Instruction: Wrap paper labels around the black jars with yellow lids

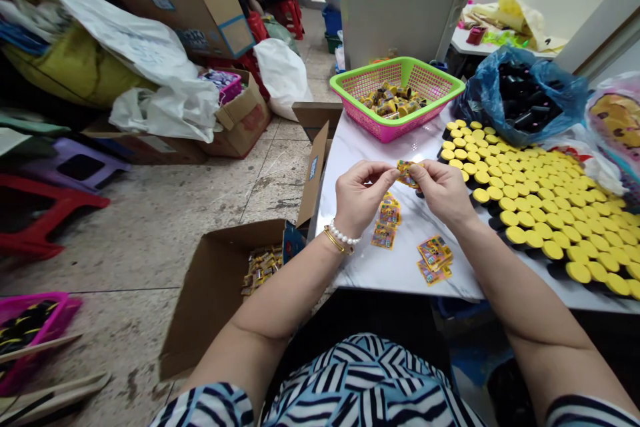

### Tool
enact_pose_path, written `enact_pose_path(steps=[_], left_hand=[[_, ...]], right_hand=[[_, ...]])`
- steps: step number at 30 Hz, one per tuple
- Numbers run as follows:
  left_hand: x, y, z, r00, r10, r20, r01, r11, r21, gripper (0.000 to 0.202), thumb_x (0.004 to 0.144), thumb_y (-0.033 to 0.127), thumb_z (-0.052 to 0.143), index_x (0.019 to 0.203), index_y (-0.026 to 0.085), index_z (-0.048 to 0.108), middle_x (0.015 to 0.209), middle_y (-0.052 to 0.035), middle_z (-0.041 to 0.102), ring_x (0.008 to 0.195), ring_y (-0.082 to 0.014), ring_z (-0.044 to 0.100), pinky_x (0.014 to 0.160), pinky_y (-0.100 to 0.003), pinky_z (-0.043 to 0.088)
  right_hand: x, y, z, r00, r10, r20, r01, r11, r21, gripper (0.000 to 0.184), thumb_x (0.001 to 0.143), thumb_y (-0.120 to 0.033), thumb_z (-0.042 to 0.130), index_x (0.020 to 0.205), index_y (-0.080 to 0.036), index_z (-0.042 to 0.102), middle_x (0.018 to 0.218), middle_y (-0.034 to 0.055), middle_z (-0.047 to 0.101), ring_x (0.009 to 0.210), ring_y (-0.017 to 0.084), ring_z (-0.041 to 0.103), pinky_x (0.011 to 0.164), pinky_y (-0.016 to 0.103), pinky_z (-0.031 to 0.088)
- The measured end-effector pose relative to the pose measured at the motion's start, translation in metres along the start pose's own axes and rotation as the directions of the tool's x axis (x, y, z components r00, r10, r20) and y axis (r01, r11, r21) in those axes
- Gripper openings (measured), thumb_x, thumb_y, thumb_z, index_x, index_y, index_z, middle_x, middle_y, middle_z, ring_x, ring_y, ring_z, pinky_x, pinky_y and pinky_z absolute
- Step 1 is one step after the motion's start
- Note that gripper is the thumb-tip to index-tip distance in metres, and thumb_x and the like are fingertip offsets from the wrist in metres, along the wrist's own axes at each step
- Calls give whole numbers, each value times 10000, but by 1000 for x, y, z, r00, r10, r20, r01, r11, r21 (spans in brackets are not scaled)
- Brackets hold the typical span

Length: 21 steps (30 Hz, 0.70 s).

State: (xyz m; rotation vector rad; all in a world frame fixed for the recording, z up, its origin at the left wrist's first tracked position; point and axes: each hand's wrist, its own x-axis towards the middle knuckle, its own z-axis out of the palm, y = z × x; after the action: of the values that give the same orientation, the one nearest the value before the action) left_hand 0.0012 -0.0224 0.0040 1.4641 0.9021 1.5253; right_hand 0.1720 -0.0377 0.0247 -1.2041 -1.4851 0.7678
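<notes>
A small yellow printed label [407, 173] is held up over the white tabletop [360, 167]. My left hand [361, 195] pinches its left edge between thumb and forefinger, with a pearl bracelet and gold bangle at the wrist. On the other side, my right hand [445, 191] grips the label with thumb and curled fingers. Something dark shows just under the right fingers, too small to make out. Below my left hand lies a short row of similar labels [383, 235]. A loose pile of labels [434, 255] rests nearer the front edge.
Behind my hands stands a green-and-pink basket [387, 132] holding small yellow-and-dark cylinders. Rows of yellow-topped black pieces [560, 227] cover the table's right side, below a blue plastic bag [483, 90] of black parts. An open cardboard box [210, 293] sits at lower left.
</notes>
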Motion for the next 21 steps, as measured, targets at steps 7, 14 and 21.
enact_pose_path(steps=[7,14,21], left_hand=[[6,-2,-2,981,-196,-3,191,959,-210,344,751,486,887,831,180,751,700,-1,663,550,-72,514,493,-212,402],[0,-1,2,997,-64,34,66,995,-78,263,780,411,875,844,171,787,838,-49,741,710,-115,630,669,-253,522],[2,-2,0,993,-106,-42,101,989,-104,249,803,408,851,856,190,742,837,-36,735,715,-118,639,650,-247,525]], right_hand=[[1,5,0,1000,-8,-17,8,1000,-1,490,907,-640,682,757,-175,713,644,-14,597,598,119,491,584,270,431],[-1,13,5,999,-18,31,16,996,86,340,912,-519,718,860,-185,755,804,22,720,753,159,633,728,305,544],[1,12,10,1000,3,-26,4,959,285,323,809,-371,824,1080,-237,708,1018,30,766,942,202,741,951,412,618]])
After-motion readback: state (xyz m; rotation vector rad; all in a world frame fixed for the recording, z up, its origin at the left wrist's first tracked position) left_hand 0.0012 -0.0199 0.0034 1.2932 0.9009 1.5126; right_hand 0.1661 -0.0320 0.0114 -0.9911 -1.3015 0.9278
